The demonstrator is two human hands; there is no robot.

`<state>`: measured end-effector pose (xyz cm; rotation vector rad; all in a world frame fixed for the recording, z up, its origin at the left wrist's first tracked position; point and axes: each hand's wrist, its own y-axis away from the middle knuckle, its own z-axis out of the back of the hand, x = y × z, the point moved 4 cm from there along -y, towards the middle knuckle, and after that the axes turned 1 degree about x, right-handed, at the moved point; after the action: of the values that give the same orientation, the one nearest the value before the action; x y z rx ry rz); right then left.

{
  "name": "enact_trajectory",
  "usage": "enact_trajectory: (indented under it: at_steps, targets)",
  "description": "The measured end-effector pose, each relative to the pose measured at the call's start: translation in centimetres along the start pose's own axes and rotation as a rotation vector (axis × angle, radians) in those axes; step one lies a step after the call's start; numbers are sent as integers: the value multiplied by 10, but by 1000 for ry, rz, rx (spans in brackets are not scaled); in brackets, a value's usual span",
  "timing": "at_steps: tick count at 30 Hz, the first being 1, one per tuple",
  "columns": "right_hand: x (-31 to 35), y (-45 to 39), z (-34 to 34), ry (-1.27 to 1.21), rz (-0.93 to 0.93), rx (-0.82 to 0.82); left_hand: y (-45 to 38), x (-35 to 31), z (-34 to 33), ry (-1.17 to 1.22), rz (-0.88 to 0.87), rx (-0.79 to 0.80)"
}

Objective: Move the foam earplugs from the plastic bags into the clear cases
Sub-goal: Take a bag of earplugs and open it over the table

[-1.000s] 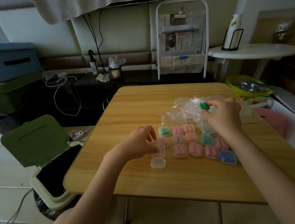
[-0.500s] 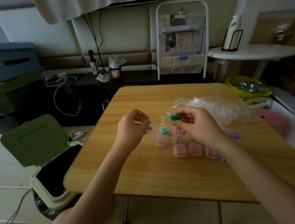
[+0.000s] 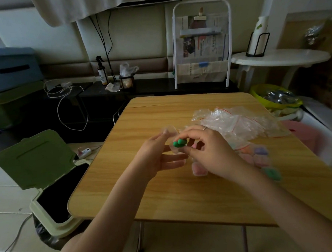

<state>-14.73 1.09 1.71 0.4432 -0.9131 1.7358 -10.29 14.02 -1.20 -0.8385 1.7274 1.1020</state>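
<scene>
I see my right hand [image 3: 210, 154] pinching two green earplugs [image 3: 179, 143] at its fingers [image 3: 188, 142], above the table [image 3: 164, 192]. My left hand [image 3: 157, 156] pinches an open clear case [image 3: 171, 132] just beside them.

Light: dim indoor daylight, coming in from the far right, where the white side table [image 3: 281, 57] is showing brightest. Left side and the dark bench [image 3: 106, 96] are sinking into deep shadow with little detail. Table top [image 3: 164, 183] is catching a soft, even sheen; no hard glare. Shadows under the hands [image 3: 157, 156] are lying faint and diffuse. Blur: cases [image 3: 257, 156] at right of the hands are smearing, edges unreadable; bags [image 3: 237, 122] are showing mild white glints. Distortion: wide-angle bending is curving the wall lines and the bin [image 3: 37, 169] toward the frame edges. Colour is reading muted, slightly green.
</scene>
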Motion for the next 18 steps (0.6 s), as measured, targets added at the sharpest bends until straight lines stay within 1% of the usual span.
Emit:
enact_trajectory:
  at_steps: [2, 4, 7, 12, 14, 16, 18]
  targets:
    - [0, 1, -2, 24, 12, 15, 1, 0, -5, 3, 45, 51]
    - [-3, 1, -3, 37, -26, 44, -1, 0, -7, 65, 77, 96]
    - [-7, 3, -2, -31, -94, 80, -3, -2, -5, 108, 105, 143]
    - [-10, 3, 2, -159, -127, 52, -2, -2, -4, 93, 124, 221]
    - [-12, 1, 2, -234, -137, 42, -3, 0, -3, 127, 140, 209]
    - [-13, 0, 2, -323, -170, 28, -6, 1, -1, 110, 118, 159]
    - [-15, 0, 1, -378, -195, 30, -9, 2, 2, -63, 42, 53]
